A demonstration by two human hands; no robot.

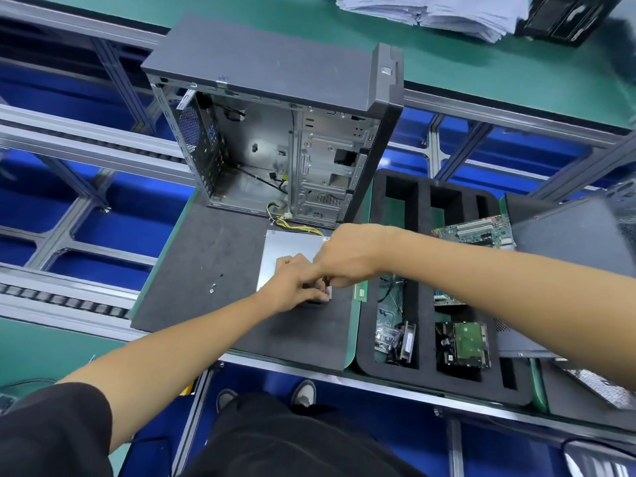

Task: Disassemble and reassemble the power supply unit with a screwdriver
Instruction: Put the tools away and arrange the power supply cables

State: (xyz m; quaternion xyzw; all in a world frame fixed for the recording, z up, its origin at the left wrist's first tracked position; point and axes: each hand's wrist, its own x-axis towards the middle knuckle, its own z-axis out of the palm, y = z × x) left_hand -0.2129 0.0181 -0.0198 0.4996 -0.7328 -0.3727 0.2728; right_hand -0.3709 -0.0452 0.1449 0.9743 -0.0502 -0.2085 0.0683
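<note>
Silver sheet metal of the boxy power supply unit [289, 251], lying flat on the dark foam mat [213, 256] at frame centre, sits under both hands: the right hand [347, 261] is curled round what looks like a dark-tipped screwdriver [326, 280], mostly hidden, while the left hand [296, 285] pinches something small at the unit's lower-right corner. Judging by two loose screws [212, 288] left of it, a casing screw is being worked; next, keep the tip seated and turn squarely. Above stands the open grey computer case [275, 132].
</note>
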